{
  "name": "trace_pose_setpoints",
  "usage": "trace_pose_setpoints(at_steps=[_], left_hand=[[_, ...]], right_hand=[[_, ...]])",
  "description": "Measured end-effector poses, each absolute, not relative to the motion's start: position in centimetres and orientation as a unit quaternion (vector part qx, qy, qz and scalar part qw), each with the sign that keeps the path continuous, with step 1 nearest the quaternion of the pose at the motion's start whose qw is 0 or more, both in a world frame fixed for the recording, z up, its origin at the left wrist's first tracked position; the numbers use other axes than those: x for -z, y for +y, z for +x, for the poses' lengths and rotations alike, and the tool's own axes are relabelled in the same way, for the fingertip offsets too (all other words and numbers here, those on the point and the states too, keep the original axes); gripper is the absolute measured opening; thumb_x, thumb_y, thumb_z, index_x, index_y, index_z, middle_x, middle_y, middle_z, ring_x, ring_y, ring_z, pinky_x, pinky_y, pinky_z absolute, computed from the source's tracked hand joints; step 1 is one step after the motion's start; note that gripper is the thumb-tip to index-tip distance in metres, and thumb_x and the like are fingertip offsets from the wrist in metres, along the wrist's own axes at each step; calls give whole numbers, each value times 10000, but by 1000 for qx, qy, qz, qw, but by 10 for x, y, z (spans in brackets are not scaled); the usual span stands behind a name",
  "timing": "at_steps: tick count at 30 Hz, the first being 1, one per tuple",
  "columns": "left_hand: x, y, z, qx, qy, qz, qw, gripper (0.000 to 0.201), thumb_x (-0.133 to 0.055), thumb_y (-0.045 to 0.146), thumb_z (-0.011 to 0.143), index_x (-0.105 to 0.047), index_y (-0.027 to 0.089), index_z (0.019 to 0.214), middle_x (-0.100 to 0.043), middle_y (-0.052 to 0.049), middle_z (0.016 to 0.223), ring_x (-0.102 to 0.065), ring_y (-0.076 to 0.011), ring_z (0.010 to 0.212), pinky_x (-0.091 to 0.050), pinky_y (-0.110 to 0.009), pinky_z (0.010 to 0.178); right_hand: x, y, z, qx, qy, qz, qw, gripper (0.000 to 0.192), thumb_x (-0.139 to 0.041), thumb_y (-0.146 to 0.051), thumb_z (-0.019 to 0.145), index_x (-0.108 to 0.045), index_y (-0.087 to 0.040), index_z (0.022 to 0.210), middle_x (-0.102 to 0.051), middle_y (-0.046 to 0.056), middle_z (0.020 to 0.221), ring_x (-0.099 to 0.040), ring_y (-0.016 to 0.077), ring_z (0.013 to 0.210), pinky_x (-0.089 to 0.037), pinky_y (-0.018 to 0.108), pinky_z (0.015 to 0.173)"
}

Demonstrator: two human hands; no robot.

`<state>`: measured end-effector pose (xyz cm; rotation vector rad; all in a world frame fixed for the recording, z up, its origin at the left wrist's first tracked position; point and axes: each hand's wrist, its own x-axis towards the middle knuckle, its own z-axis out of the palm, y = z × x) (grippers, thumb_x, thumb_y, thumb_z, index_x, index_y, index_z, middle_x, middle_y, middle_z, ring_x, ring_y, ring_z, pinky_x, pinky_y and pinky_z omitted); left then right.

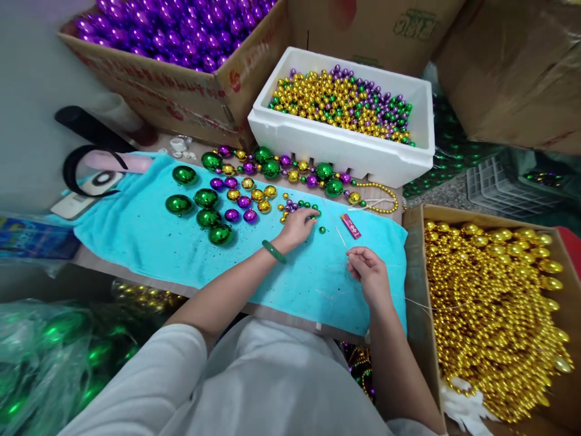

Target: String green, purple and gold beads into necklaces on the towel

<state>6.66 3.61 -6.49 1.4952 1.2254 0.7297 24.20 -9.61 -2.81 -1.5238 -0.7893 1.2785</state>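
Note:
My left hand point(298, 228), a green bangle point(274, 251) on its wrist, reaches over the blue towel point(172, 257). Its fingers are apart, the tips at a small green bead at the edge of a cluster of small beads point(290, 207). Another loose green bead point(322, 230) lies just beside it. Between its closed fingertips my right hand point(368, 270) pinches a long thin needle point(337, 228), which slants up and left. Large green balls point(208, 218) and medium gold and purple balls point(244, 202) lie grouped left of my left hand.
Finished-looking bead strands point(271, 168) lie along the towel's back edge. Behind them stands a white foam box point(338, 136) of small beads. A carton point(222, 103) holds purple balls; another carton point(420, 266) at right holds gold strands. A small red packet point(351, 226) lies near the needle.

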Motion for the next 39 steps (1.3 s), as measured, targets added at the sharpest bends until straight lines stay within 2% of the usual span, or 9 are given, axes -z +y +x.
trace_pose_setpoints(at_steps=[3,6,16,28,39], left_hand=[[46,33,53,-381,448,356,726,192,-567,92,861,-709,122,986,-709,-94,983,-634,-118,785,-520,-279,814],[30,26,36,-421,390,212,791,181,-540,70,885,-706,90,954,-717,-98,941,-640,-83,719,-530,-204,741],[15,10,8,-474,365,152,787,197,-505,83,918,-694,89,970,-690,-77,857,-646,-84,712,-540,-185,711],[10,0,-2,-503,369,204,755,189,-615,37,810,-698,136,948,-662,-21,816,-653,-90,735,-534,-214,745],[13,-3,-1,-533,361,304,702,404,-774,62,612,-699,191,987,-662,9,893,-591,-79,787,-470,-213,729]], right_hand=[[28,-103,239,-509,-322,-634,485,254,-701,-410,682,-638,-176,761,-508,-39,504,-396,82,445,-292,220,438],[30,-109,234,-495,-335,-637,486,251,-704,-406,676,-658,-171,747,-500,-32,502,-400,90,455,-288,229,438],[29,-115,215,-485,-389,-624,474,214,-702,-400,691,-688,-188,720,-519,-13,514,-424,113,478,-322,255,456],[22,-118,209,-479,-407,-620,470,222,-699,-400,680,-691,-180,713,-521,-14,512,-426,112,480,-320,257,468],[26,-122,214,-453,-431,-640,447,237,-682,-416,707,-683,-180,724,-530,-10,553,-443,118,515,-340,261,496]])
